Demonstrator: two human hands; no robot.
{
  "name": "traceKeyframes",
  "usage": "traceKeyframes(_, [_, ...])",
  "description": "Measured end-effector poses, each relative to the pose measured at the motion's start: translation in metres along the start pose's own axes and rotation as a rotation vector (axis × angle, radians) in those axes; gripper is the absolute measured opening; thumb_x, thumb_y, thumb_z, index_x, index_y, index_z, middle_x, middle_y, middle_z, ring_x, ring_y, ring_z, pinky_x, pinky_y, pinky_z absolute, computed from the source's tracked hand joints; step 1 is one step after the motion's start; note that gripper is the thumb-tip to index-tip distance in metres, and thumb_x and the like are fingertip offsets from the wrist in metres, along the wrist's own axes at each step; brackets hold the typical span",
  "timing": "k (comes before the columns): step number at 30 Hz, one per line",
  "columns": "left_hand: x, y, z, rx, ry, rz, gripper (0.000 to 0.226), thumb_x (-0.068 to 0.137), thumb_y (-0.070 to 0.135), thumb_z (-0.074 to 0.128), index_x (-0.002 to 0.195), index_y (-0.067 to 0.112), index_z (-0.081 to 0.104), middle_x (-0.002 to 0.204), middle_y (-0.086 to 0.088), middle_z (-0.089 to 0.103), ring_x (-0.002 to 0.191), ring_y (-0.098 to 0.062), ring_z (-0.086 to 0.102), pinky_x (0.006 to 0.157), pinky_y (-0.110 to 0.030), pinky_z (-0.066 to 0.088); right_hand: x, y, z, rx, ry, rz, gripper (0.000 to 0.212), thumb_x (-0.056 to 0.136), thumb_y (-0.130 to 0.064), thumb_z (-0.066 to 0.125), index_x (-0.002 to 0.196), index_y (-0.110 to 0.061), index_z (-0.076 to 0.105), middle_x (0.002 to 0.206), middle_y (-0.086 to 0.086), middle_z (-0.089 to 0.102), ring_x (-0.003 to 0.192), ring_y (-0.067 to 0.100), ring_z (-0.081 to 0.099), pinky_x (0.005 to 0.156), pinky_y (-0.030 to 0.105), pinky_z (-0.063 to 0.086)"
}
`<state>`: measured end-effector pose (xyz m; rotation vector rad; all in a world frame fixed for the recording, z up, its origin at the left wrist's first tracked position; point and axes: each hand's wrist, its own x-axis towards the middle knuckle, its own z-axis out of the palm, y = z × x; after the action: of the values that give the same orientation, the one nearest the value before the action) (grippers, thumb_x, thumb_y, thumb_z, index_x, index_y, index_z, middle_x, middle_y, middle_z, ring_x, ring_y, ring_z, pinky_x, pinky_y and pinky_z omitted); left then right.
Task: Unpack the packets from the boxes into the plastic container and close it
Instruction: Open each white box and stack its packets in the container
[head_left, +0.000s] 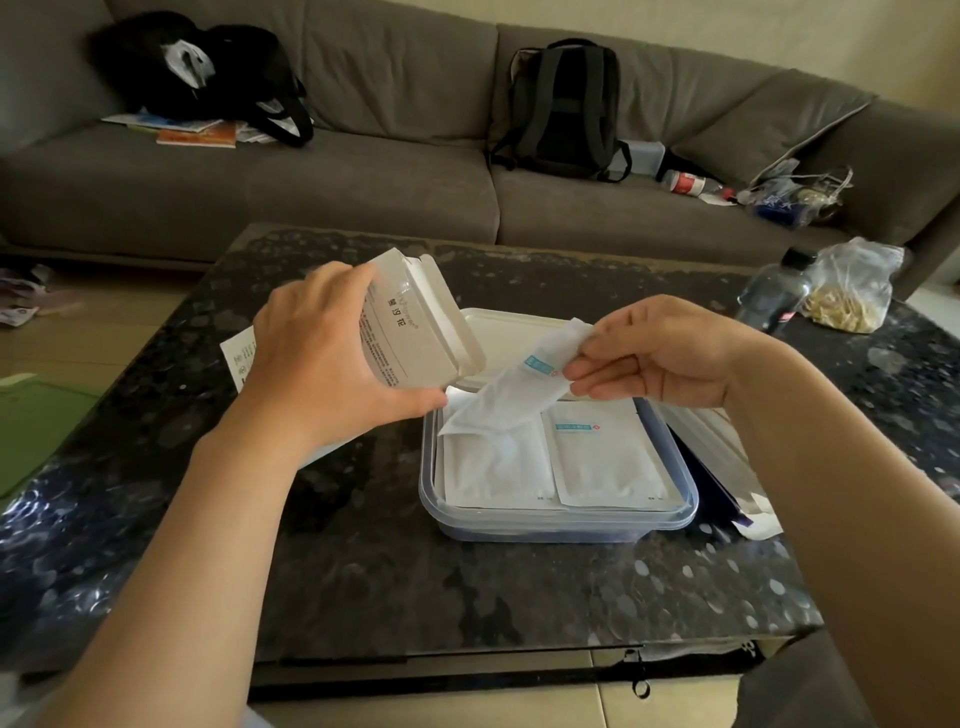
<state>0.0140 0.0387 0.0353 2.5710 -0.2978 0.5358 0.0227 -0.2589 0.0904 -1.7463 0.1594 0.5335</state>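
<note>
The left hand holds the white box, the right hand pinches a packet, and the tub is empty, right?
Not empty: the head view shows packets lying flat in the tub. The left hand does hold the white box, and the right hand pinches a packet.

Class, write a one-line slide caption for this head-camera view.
Left hand holds an open white box tilted while right hand pinches a packet over the plastic container.
</note>
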Motion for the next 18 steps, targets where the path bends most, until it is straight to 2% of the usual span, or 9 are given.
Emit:
traceKeyframes(3, [0.000, 0.001, -0.002, 0.000, -0.006, -0.015, 0.117, 0.046, 0.079, 0.070, 0.144, 0.026, 0.036, 0.141, -0.001, 0.046, 0.128, -0.027, 0.040, 0.109, -0.050, 0.031, 0.015, 0.002, 0.006, -0.179, 0.079, -0.016, 0.016, 0.089, -0.016, 0.073, 0.076, -0.006, 0.076, 0.075, 0.015, 0.072, 0.055, 0.019, 0.068, 0.049, 0.025, 0.057])
traceKeyframes(6, [0.000, -0.002, -0.005, -0.005, -0.006, -0.031, 0.118, 0.045, 0.081, 0.069, 0.144, 0.024, 0.037, 0.142, -0.001, 0.045, 0.129, -0.027, 0.040, 0.109, -0.051, 0.031, 0.023, -0.005, 0.008, -0.236, 0.053, -0.022, 0.025, 0.094, -0.017, 0.068, 0.071, -0.010, 0.074, 0.058, 0.008, 0.057, 0.046, 0.017, 0.052, 0.044, 0.025, 0.046])
traceKeyframes(9, [0.001, -0.006, -0.007, -0.002, -0.004, -0.056, 0.119, 0.045, 0.083, 0.068, 0.144, 0.025, 0.035, 0.145, -0.001, 0.043, 0.131, -0.029, 0.038, 0.109, -0.053, 0.032, 0.029, -0.014, 0.002, -0.179, 0.008, 0.021, 0.026, 0.094, -0.015, 0.063, 0.071, -0.009, 0.072, 0.060, 0.007, 0.041, 0.043, 0.014, 0.038, 0.042, 0.023, 0.033])
traceKeyframes(11, [0.002, -0.009, -0.008, -0.003, 0.003, -0.070, 0.119, 0.046, 0.082, 0.069, 0.146, 0.026, 0.034, 0.146, -0.001, 0.042, 0.132, -0.030, 0.037, 0.109, -0.054, 0.031, 0.034, -0.017, 0.001, -0.186, -0.024, 0.060, 0.022, 0.094, -0.014, 0.062, 0.075, -0.006, 0.070, 0.062, 0.007, 0.040, 0.044, 0.012, 0.034, 0.042, 0.022, 0.030])
traceKeyframes(13, [0.003, -0.008, -0.008, -0.007, 0.011, -0.073, 0.120, 0.047, 0.082, 0.072, 0.146, 0.026, 0.034, 0.147, -0.001, 0.041, 0.132, -0.030, 0.036, 0.110, -0.054, 0.031, 0.042, -0.013, 0.007, -0.323, -0.033, 0.082, 0.022, 0.095, -0.014, 0.063, 0.075, -0.006, 0.069, 0.059, 0.006, 0.044, 0.046, 0.013, 0.035, 0.045, 0.023, 0.032])
traceKeyframes(15, [0.003, -0.007, -0.007, -0.018, 0.010, -0.072, 0.120, 0.049, 0.081, 0.077, 0.147, 0.025, 0.035, 0.148, -0.001, 0.041, 0.133, -0.029, 0.036, 0.110, -0.053, 0.030, 0.053, -0.004, 0.022, -0.565, -0.001, 0.073, 0.021, 0.095, -0.018, 0.067, 0.079, -0.006, 0.070, 0.058, 0.008, 0.053, 0.049, 0.016, 0.042, 0.047, 0.025, 0.040])
traceKeyframes(17, [0.003, -0.007, -0.007, -0.017, 0.009, -0.065, 0.119, 0.049, 0.077, 0.077, 0.147, 0.026, 0.034, 0.147, 0.000, 0.040, 0.133, -0.028, 0.035, 0.111, -0.052, 0.030, 0.066, 0.008, 0.037, -0.788, 0.082, 0.040, 0.017, 0.092, -0.028, 0.072, 0.096, -0.011, 0.073, 0.074, 0.008, 0.069, 0.054, 0.017, 0.055, 0.050, 0.024, 0.049])
traceKeyframes(18, [0.002, -0.007, -0.007, -0.015, 0.009, -0.063, 0.119, 0.048, 0.077, 0.077, 0.147, 0.026, 0.034, 0.147, 0.000, 0.040, 0.133, -0.028, 0.035, 0.110, -0.052, 0.030, 0.070, 0.014, 0.044, -0.862, 0.121, 0.023, 0.021, 0.090, -0.031, 0.074, 0.104, -0.015, 0.070, 0.084, 0.007, 0.072, 0.057, 0.017, 0.061, 0.051, 0.022, 0.051])
